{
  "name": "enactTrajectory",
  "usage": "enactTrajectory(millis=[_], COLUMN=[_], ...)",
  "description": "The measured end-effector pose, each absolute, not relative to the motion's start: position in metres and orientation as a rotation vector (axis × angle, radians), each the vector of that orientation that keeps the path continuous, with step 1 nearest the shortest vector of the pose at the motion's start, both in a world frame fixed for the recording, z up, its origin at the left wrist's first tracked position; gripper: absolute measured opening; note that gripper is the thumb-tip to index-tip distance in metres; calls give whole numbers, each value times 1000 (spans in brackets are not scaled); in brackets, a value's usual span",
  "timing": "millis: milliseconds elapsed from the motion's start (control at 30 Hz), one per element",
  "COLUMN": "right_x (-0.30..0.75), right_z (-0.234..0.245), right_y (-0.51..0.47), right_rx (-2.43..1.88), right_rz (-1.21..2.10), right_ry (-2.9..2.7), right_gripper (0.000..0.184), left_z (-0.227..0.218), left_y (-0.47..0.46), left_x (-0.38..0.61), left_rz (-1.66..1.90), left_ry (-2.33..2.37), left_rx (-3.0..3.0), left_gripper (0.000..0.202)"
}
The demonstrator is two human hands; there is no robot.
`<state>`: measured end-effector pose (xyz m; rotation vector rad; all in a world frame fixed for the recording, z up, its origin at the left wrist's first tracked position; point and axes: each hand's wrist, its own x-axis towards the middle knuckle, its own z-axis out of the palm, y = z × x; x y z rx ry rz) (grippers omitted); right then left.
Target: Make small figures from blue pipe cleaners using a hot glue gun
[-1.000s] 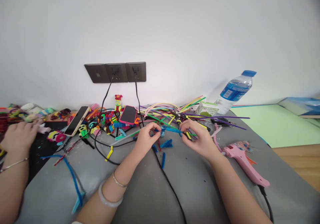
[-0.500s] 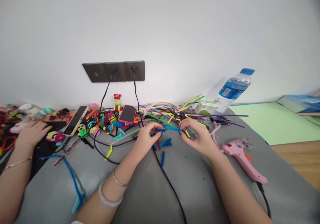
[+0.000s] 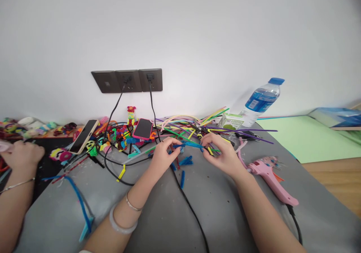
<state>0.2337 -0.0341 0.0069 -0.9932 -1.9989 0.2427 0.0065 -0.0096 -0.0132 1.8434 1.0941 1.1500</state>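
Note:
My left hand point(image 3: 162, 156) and my right hand point(image 3: 222, 155) both pinch a short blue pipe cleaner point(image 3: 189, 145), one at each end, just above the grey table point(image 3: 169, 215). The fingers of both hands are closed on it. Several short blue pipe-cleaner pieces point(image 3: 186, 161) lie on the table right under it. A black cable point(image 3: 188, 204) runs beneath my left hand toward the front edge.
A pile of long coloured pipe cleaners point(image 3: 194, 123) lies behind my hands. A pink glue gun point(image 3: 269, 176) rests at the right, a water bottle point(image 3: 261, 100) behind it. Two phones point(image 3: 143, 129) lean by the wall sockets point(image 3: 128, 81). Another person's hand point(image 3: 21, 155) works at the far left.
My hands have barely shifted and keep hold of the blue pipe cleaner. The other person's hand at the left has drawn back leftward and closed.

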Motion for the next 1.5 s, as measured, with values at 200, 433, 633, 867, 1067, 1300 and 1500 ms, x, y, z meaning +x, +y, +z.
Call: enactTrajectory(millis=[200,433,633,867,1067,1300,1500], right_x=[233,234,234,234,234,235,235], right_z=[8,8,7,7,7,7,6], right_y=[-34,-34,-34,-34,-34,-35,-34], right_rx=[-999,-994,-996,-1003,-1003,-1005,-998], right_rz=[236,237,228,241,225,237,242], right_ry=[-1987,-1992,-1991,-1984,-1986,-1988,-1990], right_gripper=[16,17,16,17,16,17,17], left_z=[-9,-7,-10,-11,-10,-9,-9], left_y=[-11,-12,-11,-11,-11,-12,-12], left_x=[7,7,6,6,6,6,7], left_rz=[1176,1171,1196,1205,1206,1187,1165], left_ry=[1123,1134,1122,1104,1110,1113,1126], left_rx=[1819,1823,1852,1874,1875,1887,1907], left_gripper=[13,10,11,12,13,12,11])
